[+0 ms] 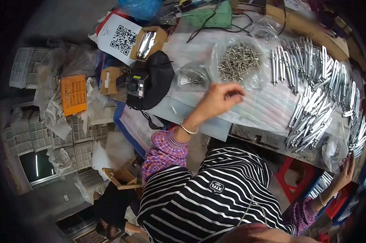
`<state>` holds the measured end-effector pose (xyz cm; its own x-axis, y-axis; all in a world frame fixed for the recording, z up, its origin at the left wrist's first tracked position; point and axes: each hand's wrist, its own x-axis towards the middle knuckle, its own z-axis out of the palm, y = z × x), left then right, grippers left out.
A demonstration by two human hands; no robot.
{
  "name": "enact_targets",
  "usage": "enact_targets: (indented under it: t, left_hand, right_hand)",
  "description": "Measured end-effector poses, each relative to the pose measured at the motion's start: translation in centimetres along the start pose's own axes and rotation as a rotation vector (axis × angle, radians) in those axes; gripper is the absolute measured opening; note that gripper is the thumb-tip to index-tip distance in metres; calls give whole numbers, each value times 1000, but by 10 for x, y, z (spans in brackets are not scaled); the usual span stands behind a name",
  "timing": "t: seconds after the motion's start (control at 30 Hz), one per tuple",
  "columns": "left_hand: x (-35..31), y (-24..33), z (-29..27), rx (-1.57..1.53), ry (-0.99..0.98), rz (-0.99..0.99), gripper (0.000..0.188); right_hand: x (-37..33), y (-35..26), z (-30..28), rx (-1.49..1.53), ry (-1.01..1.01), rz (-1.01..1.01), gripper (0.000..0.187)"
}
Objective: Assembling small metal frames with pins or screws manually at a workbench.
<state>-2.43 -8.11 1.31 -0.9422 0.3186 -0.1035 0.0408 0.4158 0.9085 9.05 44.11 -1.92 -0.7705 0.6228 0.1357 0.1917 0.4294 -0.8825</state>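
Note:
My left hand (222,99) is over the table, just in front of a clear plastic bag (254,83) of small metal pins (239,60). Its fingers are curled with the thumb close to them. Whatever they may hold is too small to make out. Far to the right, my right hand (346,172) reaches the table's edge with its fingers stretched out. Its fingertips are next to the shiny slim metal pieces (358,135) lined up there. A heap of similar silver pieces (312,117) lies left of that hand, with more rows (286,62) behind.
A small clear bag (333,152) is near my right hand. Left of my left hand are a bag of small parts (192,77), a black fan-like device (138,85) and a cardboard box (149,42). Red stools (295,176) stand below the table. Another person (112,206) is at the lower left.

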Motion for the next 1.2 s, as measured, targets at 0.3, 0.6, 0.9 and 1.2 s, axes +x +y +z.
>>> enact_targets:
  t: [0.3, 0.6, 0.9, 1.2]
  left_hand:
    - [91, -72, -264, 1210, 408, -138, 23]
    - [105, -107, -309, 727, 246, -656, 66]
    - [107, -137, -329, 1025, 287, -439, 20]
    - [93, -161, -374, 1136, 304, -446, 23]
  right_hand:
    - [-97, -71, 83, 215, -245, 65, 31]
    - [-140, -107, 133, 223, -517, 197, 25]
    - [-149, -98, 143, 250, -544, 170, 26]
    - [-144, -104, 152, 262, -594, 185, 25]
